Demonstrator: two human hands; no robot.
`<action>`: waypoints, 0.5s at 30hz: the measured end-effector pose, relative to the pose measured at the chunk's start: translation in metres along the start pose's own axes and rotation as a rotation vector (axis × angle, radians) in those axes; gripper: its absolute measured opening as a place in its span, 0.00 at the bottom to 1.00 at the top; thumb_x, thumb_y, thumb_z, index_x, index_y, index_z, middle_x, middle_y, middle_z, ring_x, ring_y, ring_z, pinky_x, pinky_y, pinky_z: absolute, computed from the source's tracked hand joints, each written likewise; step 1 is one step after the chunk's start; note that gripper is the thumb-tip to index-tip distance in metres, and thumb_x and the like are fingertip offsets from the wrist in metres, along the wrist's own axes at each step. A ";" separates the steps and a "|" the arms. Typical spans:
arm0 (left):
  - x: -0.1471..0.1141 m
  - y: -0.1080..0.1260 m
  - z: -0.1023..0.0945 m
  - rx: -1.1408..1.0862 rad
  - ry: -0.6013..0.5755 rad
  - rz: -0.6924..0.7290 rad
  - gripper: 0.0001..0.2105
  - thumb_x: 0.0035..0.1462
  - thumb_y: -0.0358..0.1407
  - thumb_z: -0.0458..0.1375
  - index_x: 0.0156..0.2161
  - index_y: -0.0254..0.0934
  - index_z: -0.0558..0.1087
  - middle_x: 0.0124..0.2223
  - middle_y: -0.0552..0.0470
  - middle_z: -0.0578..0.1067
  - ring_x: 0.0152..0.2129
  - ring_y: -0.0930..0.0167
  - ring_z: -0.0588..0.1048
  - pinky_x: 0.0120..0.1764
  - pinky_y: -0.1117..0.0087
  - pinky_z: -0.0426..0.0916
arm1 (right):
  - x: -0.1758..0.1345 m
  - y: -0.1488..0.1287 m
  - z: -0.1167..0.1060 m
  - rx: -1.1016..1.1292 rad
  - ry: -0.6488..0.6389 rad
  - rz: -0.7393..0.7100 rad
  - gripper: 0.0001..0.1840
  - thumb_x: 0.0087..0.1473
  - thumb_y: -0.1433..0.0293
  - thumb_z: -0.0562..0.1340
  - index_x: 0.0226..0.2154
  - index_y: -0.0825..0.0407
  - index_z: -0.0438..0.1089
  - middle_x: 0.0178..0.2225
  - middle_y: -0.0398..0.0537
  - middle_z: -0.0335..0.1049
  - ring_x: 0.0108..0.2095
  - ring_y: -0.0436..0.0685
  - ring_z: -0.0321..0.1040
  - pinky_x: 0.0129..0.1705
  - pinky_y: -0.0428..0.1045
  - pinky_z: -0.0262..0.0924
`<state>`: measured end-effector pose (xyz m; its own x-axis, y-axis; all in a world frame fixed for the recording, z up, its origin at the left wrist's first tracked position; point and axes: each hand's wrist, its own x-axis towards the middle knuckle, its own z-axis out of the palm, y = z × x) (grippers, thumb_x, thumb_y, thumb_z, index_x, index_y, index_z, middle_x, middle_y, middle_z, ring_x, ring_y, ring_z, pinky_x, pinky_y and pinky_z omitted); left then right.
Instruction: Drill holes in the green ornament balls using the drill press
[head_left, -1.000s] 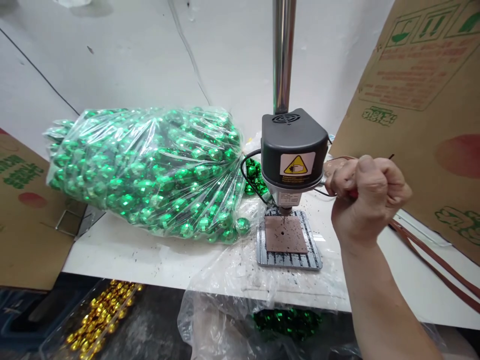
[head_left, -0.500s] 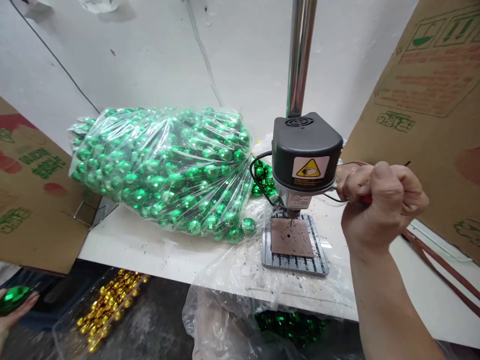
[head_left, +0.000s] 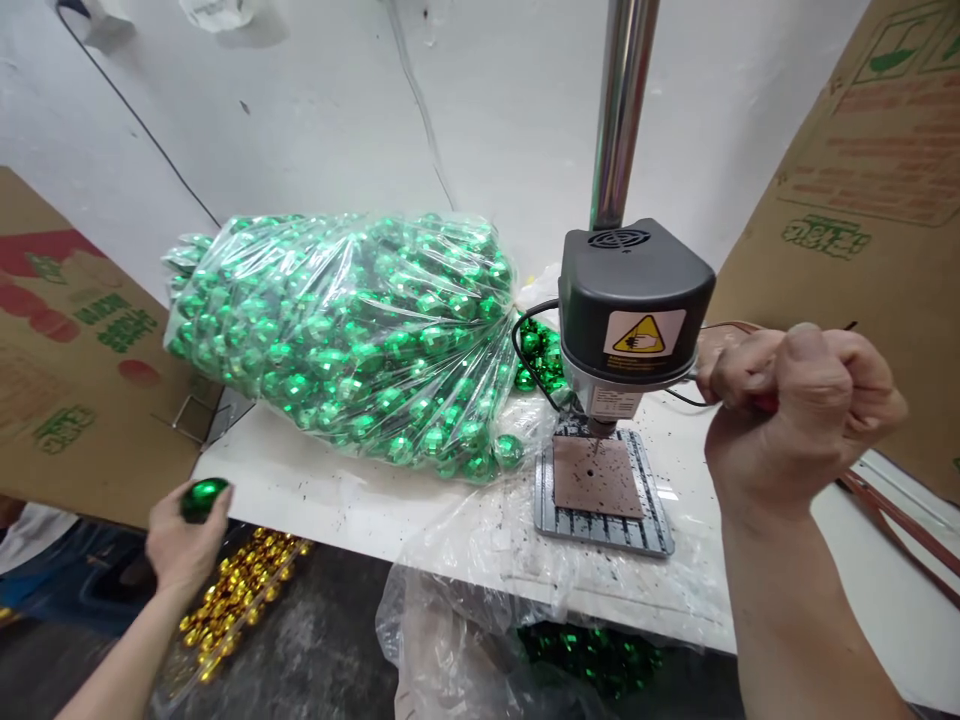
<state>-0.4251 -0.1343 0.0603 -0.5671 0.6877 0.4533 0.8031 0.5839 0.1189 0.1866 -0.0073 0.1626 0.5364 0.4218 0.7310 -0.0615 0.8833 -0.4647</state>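
My left hand holds a shiny green faceted ball between thumb and fingers, near the front left edge of the white table. My right hand is closed in a fist around the lever at the right side of a small black drill press; a bit of red shows between its fingers, and the rest of the grip is hidden. Under the drill chuck, a brown square plate with a small dark hole lies on the slotted metal base. Dark shavings are scattered over both.
A large clear bag of green balls lies left of the drill press, with one loose green ball beside it. Cardboard flanks both sides. Gold balls sit in a container below; plastic sheeting hangs over the front edge.
My left hand has come in from the left edge, moving right and up to the table with the green ball. My right hand keeps its grip on the lever. The view has shifted slightly.
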 end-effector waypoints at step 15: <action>0.031 -0.035 -0.008 -0.009 -0.233 0.043 0.30 0.64 0.54 0.51 0.58 0.28 0.69 0.42 0.51 0.75 0.39 0.64 0.76 0.42 0.68 0.70 | 0.000 0.002 0.000 -0.005 0.037 0.013 0.24 0.53 0.69 0.63 0.16 0.49 0.48 0.12 0.34 0.45 0.14 0.45 0.51 0.18 0.50 0.45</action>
<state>-0.4691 -0.1367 0.0770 -0.5584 0.7934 0.2424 0.8284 0.5489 0.1120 0.1867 -0.0059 0.1621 0.5662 0.4253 0.7061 -0.0643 0.8768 -0.4766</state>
